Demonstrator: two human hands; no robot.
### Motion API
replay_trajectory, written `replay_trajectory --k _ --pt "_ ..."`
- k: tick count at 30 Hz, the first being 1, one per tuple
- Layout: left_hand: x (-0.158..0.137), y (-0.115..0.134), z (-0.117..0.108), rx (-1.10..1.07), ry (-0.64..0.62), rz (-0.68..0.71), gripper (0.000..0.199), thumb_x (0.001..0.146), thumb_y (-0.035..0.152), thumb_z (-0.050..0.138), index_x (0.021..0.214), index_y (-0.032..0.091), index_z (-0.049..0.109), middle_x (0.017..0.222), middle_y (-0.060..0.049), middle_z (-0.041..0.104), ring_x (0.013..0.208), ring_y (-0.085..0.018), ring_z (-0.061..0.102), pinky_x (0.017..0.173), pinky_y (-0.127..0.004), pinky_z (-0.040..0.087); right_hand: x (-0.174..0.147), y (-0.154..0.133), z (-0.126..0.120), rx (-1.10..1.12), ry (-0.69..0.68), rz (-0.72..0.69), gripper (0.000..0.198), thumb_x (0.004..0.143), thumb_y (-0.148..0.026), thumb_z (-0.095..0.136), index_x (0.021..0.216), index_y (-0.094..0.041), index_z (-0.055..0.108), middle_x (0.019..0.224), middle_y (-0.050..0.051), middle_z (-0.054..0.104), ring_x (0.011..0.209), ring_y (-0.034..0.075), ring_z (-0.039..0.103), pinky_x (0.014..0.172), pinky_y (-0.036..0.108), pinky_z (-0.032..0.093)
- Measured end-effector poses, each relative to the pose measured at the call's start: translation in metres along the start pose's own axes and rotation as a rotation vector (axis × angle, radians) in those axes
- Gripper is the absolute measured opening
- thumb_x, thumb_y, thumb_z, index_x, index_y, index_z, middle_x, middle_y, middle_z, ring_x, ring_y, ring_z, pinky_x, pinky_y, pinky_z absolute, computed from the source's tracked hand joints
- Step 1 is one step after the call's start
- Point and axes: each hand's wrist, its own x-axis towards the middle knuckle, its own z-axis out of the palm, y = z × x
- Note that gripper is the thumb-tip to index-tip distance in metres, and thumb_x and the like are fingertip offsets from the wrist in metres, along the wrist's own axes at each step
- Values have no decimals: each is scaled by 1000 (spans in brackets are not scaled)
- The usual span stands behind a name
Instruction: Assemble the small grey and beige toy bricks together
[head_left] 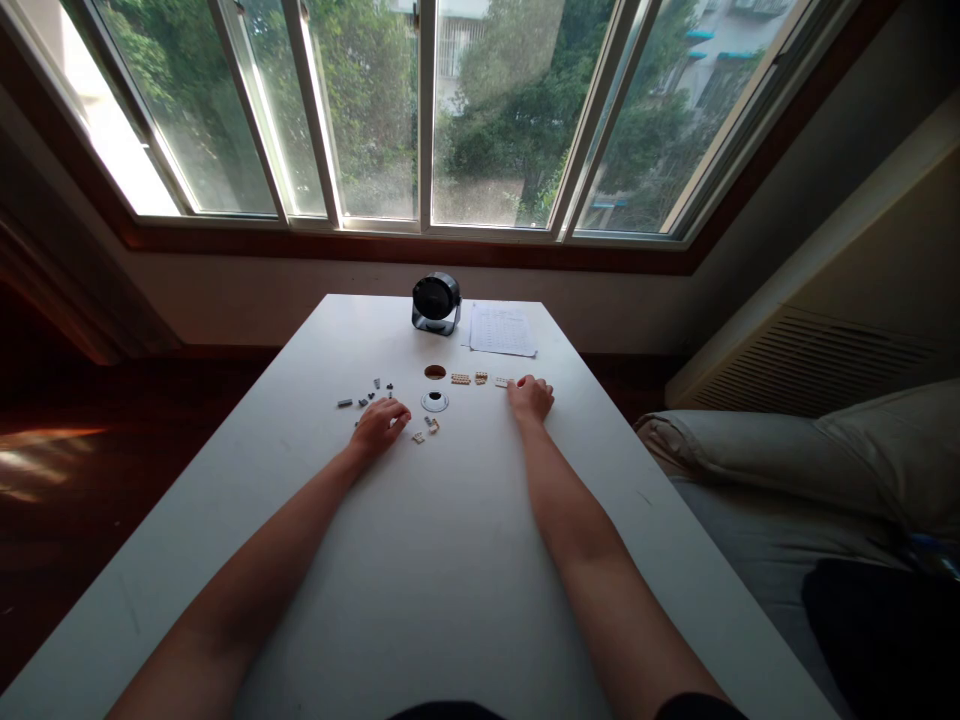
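Observation:
My left hand (381,425) rests on the white table, fingers loosely bent and a little apart, with nothing visible in them. Small grey pieces (345,403) that look like toy building bricks lie scattered just beyond it. To its right are a few small tan and grey pieces (433,426) and a light piece (418,438). My right hand (531,398) is closed, its fingertips at the right end of a small white studded brick (502,382), which they partly cover. Left of that brick lie tan studded bricks (460,379) and a smaller tan group (481,377).
A round hole (435,372) opens in the table (450,560), with a silver ring-shaped cover (435,401) in front of it. A black round device on a stand (436,302) and a printed sheet (502,330) are at the far edge. A cushioned seat (750,450) is on the right.

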Motion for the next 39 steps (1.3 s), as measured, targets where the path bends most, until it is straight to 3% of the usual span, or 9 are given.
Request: replay_trajectory --k 8,19,30,39 --pt "0 -1 1 3 6 -8 23 95 29 46 86 22 67 89 -5 67 88 -22 57 84 -37 44 -3 -1 -1 47 -7 -75 22 89 -27 51 98 -18 69 108 15 61 106 28 48 88 40 38" --pt "1 -2 2 4 0 -8 22 94 29 47 86 22 67 89 -6 67 89 -22 57 84 -37 43 -2 0 2 70 -63 -176 26 91 -19 47 105 -20 70 111 10 65 107 25 50 89 36 37" --pt "0 2 -1 -5 -17 -7 16 91 27 52 87 23 67 92 -5 68 91 -23 56 86 -38 44 -1 -1 7 62 -54 -216 28 86 -20 56 113 -22 64 112 10 63 106 25 50 87 35 37" --pt "-1 6 -5 -37 -133 89 18 83 24 62 100 25 69 99 -5 67 98 -24 54 94 -39 41 -2 -3 3 74 -37 -201 28 87 -22 55 114 -21 63 114 11 60 106 24 49 89 33 37"
